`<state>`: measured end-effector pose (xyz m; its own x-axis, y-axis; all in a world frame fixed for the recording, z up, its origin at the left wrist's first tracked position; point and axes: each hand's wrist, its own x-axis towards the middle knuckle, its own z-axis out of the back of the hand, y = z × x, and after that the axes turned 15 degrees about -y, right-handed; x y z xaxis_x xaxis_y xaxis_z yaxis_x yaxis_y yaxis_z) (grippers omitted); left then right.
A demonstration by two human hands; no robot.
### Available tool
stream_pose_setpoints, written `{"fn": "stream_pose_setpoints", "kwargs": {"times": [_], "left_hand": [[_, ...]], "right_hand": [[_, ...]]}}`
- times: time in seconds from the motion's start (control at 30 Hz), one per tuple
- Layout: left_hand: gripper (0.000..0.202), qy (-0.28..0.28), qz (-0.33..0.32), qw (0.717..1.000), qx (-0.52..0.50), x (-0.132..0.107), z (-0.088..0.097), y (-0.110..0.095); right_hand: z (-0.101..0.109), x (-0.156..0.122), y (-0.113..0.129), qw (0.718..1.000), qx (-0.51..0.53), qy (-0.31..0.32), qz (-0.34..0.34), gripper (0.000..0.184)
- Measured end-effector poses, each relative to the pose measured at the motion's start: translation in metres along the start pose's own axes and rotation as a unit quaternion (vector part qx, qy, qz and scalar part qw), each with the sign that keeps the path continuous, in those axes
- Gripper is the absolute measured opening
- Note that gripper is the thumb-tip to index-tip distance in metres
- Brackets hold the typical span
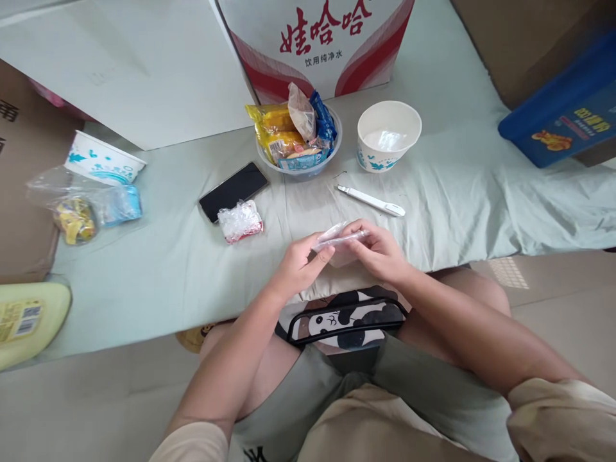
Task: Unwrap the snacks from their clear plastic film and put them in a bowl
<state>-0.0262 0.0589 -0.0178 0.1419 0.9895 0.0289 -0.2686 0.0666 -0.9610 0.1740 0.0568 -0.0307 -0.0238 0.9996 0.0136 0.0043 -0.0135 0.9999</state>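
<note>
Between my two hands is a clear plastic bag [341, 242], held just above the front edge of the cloth-covered table. My left hand [304, 262] pinches its left side between thumb and fingers. On the right side, my right hand [376, 249] grips the bag the same way. Whether anything lies inside the bag I cannot make out. Just beyond my right hand rests a white utility knife [370, 200]. Left of my hands, a bubble-wrapped packet [240, 222] touches a black phone [233, 191].
Behind stand a clear bowl [299, 172] of wrapped snacks and a white paper cup [389, 128]. A second cup [103, 159] lies tipped by bagged packets [77, 218] at left. A Chinese-lettered box [322, 45], a blue container [563, 109] and a yellow-green jug [31, 317] stand around.
</note>
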Motion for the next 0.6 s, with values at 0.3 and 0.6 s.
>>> {"fn": "stream_pose_setpoints", "kwargs": {"times": [0.3, 0.6], "left_hand": [[0.045, 0.011, 0.084, 0.992, -0.096, 0.008, 0.003, 0.0], [0.038, 0.004, 0.077, 0.993, -0.094, 0.008, 0.016, 0.0]], "right_hand": [[0.003, 0.003, 0.0, 0.994, 0.066, 0.04, -0.076, 0.046], [0.047, 0.044, 0.066, 0.947, -0.203, -0.231, 0.093, 0.016]]}}
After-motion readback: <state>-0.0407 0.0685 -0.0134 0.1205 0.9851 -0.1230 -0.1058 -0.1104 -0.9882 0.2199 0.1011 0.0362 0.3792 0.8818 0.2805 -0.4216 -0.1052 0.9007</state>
